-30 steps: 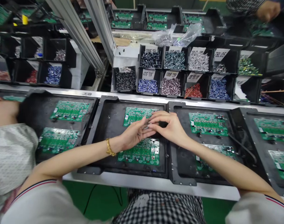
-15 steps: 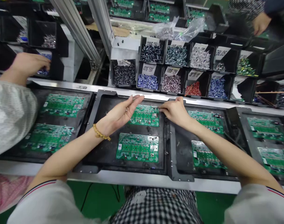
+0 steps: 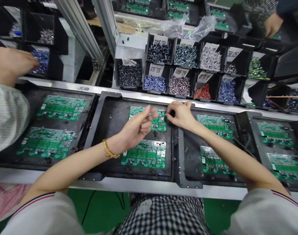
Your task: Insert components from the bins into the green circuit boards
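Observation:
My left hand [image 3: 139,127], with a gold bracelet at the wrist, is palm up over the middle tray [image 3: 110,124]. Its thumb and fingers are curled round small metallic parts. Beneath it lie the upper green circuit board [image 3: 161,122] and the lower green circuit board [image 3: 144,160], both partly covered by the hand. At the upper board's right end, my right hand [image 3: 180,114] has thumb and forefinger pinched together; whatever is between the fingertips is too small to make out.
Bins of capacitors [image 3: 155,83] stand behind the rail [image 3: 139,94]. At left, another person's hand [image 3: 14,63] is by a bin of blue parts [image 3: 41,60]. A right tray [image 3: 190,156] holds more boards. Another hand [image 3: 273,24] is at the upper right.
My left hand has moved down and its fingers have curled inward. My right hand stays at the upper board's right end. The other person's hand at left has moved left, and the trays have shifted slightly left.

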`<state>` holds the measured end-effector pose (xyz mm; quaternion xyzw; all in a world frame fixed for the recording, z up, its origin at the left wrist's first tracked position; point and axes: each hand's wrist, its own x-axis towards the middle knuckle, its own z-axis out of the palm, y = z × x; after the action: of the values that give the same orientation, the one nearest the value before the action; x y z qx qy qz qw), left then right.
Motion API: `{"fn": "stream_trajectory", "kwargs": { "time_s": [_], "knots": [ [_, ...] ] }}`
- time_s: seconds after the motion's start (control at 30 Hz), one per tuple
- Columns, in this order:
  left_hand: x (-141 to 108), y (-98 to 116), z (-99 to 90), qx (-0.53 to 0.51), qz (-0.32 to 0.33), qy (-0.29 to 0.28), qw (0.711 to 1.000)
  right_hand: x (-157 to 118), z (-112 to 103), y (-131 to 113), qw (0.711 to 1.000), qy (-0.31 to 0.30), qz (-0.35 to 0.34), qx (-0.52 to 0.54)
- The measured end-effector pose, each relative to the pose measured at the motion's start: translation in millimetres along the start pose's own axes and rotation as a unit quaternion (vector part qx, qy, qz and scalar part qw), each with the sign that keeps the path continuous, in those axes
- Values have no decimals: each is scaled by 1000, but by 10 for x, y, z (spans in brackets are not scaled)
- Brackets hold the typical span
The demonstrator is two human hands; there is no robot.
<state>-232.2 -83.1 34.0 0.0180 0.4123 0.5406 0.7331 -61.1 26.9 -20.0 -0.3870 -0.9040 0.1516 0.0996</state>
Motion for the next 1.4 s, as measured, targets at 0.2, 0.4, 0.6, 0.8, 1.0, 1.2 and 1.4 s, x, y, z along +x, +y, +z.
{"fn": "stream_trajectory", "kwargs": {
  "time_s": [0.2, 0.4, 0.6, 0.8, 1.0, 1.2, 1.4],
  "knots": [
    [49, -125, -139, 97, -68, 19, 993, 23, 1, -32, 1000, -3, 20, -2],
    [226, 11, -266, 201, -28, 40, 979, 27, 8, -57, 999, -15, 31, -4],
    [317, -2, -263, 211, -26, 33, 977, 30, 9, -99, 999, -18, 40, -27],
    [337, -74, -259, 202, -4, 32, 979, 39, -7, -77, 998, -27, 33, -36],
    [371, -114, -219, 179, 2, 41, 983, -10, -57, -160, 998, -36, 46, -14],
    [353, -165, 10, 207, 18, -19, 978, -195, -396, -334, 980, 35, 56, 186],
    [1065, 34, 714, 350, 107, -105, 925, -836, -608, -315, 976, 180, 71, 100]
  ]
}}
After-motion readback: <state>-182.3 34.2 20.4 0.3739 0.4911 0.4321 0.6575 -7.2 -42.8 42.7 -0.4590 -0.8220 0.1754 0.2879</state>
